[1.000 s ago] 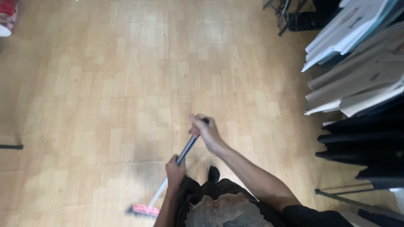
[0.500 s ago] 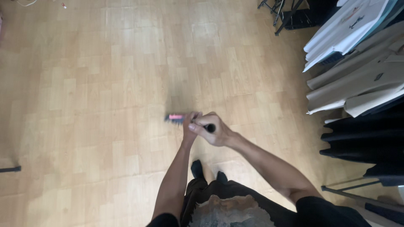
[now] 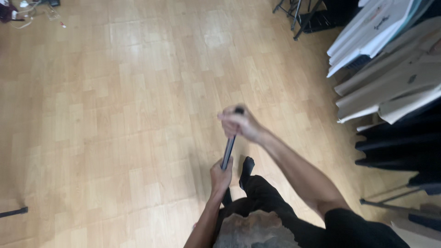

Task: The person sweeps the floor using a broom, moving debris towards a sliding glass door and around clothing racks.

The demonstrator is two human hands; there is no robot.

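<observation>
Both my hands grip a long dark broom handle (image 3: 228, 149) over a light wooden floor (image 3: 115, 115). My right hand (image 3: 239, 123) is closed around the handle's top end. My left hand (image 3: 221, 175) is closed around it lower down, close to my body. The handle slants down and back towards me, and the broom's head is hidden behind my left arm and body. My black-trousered legs and a dark shoe (image 3: 247, 166) show just below the hands.
A rack of hanging white, beige and black shirts (image 3: 390, 82) fills the right side, with a metal rack foot (image 3: 390, 204) at lower right. Black stand legs (image 3: 298, 14) are at top right, cables and small items (image 3: 23, 11) at top left, a dark bar (image 3: 13, 212) at the left edge.
The broom swung forward from behind me, its pink head showing ahead of my hands half a second ago, then was pulled back again; the head is now out of sight.
</observation>
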